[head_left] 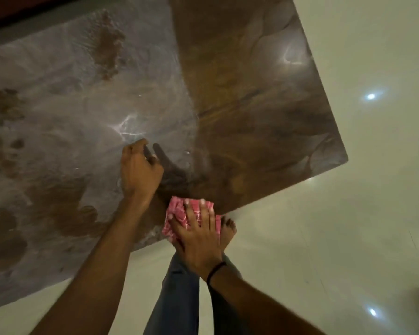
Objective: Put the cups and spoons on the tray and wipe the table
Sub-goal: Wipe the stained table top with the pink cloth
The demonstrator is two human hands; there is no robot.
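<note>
At the table (pixel 252 93) edge, the flat right hand (pixel 198 238) presses the cloth (pixel 177 210), likely soft and limp, best driven under the palm; the left hand (pixel 140 172) rests empty, loosely curled.

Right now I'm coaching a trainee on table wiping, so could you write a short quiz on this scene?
1. True or false: the right hand presses flat on the pink cloth.
2. Where on the table does the pink cloth lie? A) at its near edge B) at its far edge C) in its middle
3. Fill in: the left hand rests on the ____.
Key: 1 true; 2 A; 3 table.
</note>
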